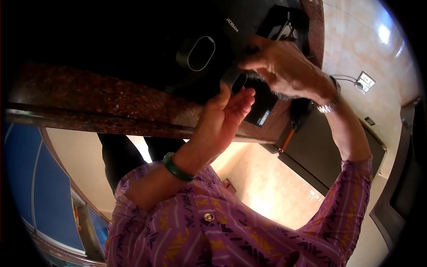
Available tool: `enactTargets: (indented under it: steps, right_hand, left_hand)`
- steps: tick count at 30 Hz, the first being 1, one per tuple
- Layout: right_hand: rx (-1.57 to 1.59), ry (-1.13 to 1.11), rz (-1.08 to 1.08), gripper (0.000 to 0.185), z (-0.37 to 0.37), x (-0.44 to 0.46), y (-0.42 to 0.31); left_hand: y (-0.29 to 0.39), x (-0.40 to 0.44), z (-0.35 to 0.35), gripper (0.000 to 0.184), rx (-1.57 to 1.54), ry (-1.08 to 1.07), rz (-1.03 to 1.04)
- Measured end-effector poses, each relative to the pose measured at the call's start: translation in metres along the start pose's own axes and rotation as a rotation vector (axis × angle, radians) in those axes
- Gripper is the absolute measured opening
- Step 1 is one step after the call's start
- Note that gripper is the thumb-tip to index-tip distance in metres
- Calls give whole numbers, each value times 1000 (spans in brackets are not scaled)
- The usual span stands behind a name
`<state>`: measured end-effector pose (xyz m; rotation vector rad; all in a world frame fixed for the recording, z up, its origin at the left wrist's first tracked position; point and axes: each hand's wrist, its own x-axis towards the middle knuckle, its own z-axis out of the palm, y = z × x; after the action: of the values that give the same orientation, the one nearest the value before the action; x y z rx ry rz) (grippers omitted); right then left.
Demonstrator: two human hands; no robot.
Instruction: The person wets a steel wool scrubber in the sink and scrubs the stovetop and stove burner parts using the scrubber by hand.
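Note:
A black gas stove marked ROBAM carries two dark knobs with pale oval rims. My left hand, with a green bangle at its wrist, is palm up and cupped, thumb apart from the fingers. Its thumb tip is at the edge of the nearer knob. The other knob stands to the left, untouched. Above the stove's right side, my right hand has its fingers curled down. Something dark and fuzzy shows under its palm; its kind is unclear.
A reddish-brown speckled counter edge runs along the front. A burner with a pan support is at the upper right. On the tiled wall sits a socket with a plug and cable. Blue cabinets stand at left, a dark grey cabinet at right.

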<state>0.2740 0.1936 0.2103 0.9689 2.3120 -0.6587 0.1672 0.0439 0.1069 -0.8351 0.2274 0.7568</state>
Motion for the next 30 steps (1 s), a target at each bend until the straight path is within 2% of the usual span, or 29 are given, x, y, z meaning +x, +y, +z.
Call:
enactTargets:
  steps: [3,4,5,7,10,12,14,16,17,18,20,21,23,24,25,26,28,30]
  right_hand:
    - [19,-120,19,23,-7,-3,-23]
    - [47,-69,-29,22,-6,0,-29]
    - [38,-70,22,22,-5,-1,-25]
    - [-24,5,-16,20,-1,2,-4]
    - [-3,-99,38,17,-8,-2,-14]
    - [-9,-133,-19,14,-8,1,-34]
    - [27,-57,3,13,1,4,-20]
    - [-113,-36,-3,13,1,3,-4]
    - [-123,-185,51,14,-1,2,0]
    - [-127,-187,49,14,-3,2,-1]
    - [-61,7,-1,16,-6,-3,-13]
    - [-23,-76,41,19,-11,2,-25]
    - [-57,-107,3,21,-4,7,-32]
    - [-95,-145,-31,23,-1,9,-35]
    - [-93,-218,74,23,-7,14,-38]
    - [-92,-219,78,23,-6,13,-36]
    - [-131,-136,17,22,-9,16,-29]
    - [-120,-150,14,21,-9,15,-39]
  left_hand:
    - [-1,0,-3,46,16,-27,17]
    - [-1,1,-3,46,67,-66,49]
    - [-1,0,-3,46,69,-64,44]
    - [2,-1,-1,40,59,-24,-16]
    - [-2,4,-6,37,-7,-42,-33]
    - [-3,4,-4,37,42,-44,8]
    - [-3,2,-5,36,94,-41,45]
    - [-1,2,-6,31,48,-33,6]
    - [0,1,-6,31,47,-35,9]
    - [-1,1,-4,29,44,-27,13]
    - [-3,-1,0,27,36,-12,12]
    - [-3,-3,6,26,68,10,45]
    - [-3,-2,3,26,108,37,81]
    - [-2,0,-3,26,32,-52,62]
    - [-3,2,-7,26,-46,-143,43]
    - [-5,1,-10,26,-46,-142,39]
    - [-3,-4,8,25,112,32,64]
    - [-5,-5,12,24,103,49,81]
